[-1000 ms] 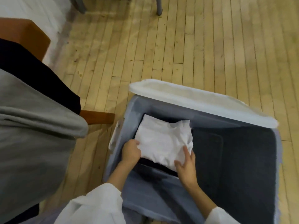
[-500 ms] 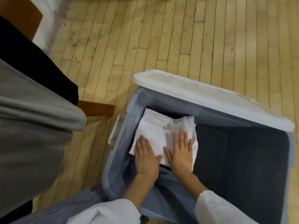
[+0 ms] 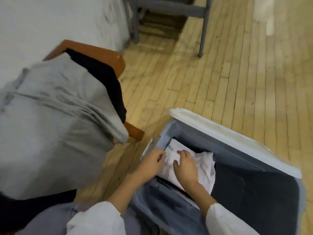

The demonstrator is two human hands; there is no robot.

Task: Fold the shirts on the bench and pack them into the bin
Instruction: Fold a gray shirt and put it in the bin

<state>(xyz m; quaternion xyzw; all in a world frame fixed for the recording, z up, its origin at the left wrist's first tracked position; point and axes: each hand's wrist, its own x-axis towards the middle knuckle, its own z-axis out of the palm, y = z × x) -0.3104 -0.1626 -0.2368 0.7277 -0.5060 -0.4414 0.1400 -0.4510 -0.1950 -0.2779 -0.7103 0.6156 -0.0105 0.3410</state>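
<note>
A folded white shirt [image 3: 205,168] lies in the near left corner of the blue-grey bin [image 3: 237,158], on top of something dark. My right hand [image 3: 185,166] rests palm down on the shirt with its fingers curled. My left hand [image 3: 153,161] is at the bin's left rim, its fingertips touching the shirt's left edge. On the wooden bench [image 3: 108,56] at the left lies a grey shirt [image 3: 50,126] spread over a black garment [image 3: 105,82].
The bin's white lid [image 3: 220,131] hangs open along its far side. The bin's right half shows a dark floor. A grey chair's legs [image 3: 203,31] stand on the wood floor beyond. A white wall runs behind the bench.
The view has swung up and left, showing more of the bench. Both hands have gone from flat on the shirt to curled, and the left hand has slid to its left edge.
</note>
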